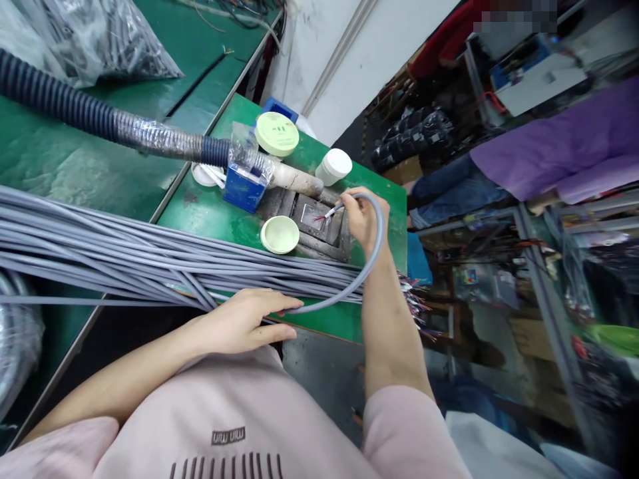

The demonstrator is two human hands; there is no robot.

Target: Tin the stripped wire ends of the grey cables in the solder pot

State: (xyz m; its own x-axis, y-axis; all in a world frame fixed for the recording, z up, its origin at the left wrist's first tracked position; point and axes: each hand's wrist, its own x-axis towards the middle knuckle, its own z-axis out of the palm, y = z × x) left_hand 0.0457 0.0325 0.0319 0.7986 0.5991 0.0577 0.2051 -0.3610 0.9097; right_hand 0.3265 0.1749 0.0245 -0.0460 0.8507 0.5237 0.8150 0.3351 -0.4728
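Note:
My right hand [363, 214] pinches the end of a grey cable [375, 256], which loops back toward my body. Its thin red and dark wires [319, 218] fan out over the shiny square of a dark metal solder pot [315, 218]; whether they touch it is too small to tell. My left hand [252, 319] lies by the near table edge, its index finger along the same cable and its thumb apart. A thick bundle of grey cables [150, 249] runs beside it. An open pale-green tub [280, 235] stands next to the pot.
A ribbed hose [64, 100] ends above the pot at a blue box [244, 187]. Behind are a white jar [334, 166] and a green lid [276, 134]. Bagged grey pieces [114, 40] lie at the upper left. A person in purple [554, 146] is at the right.

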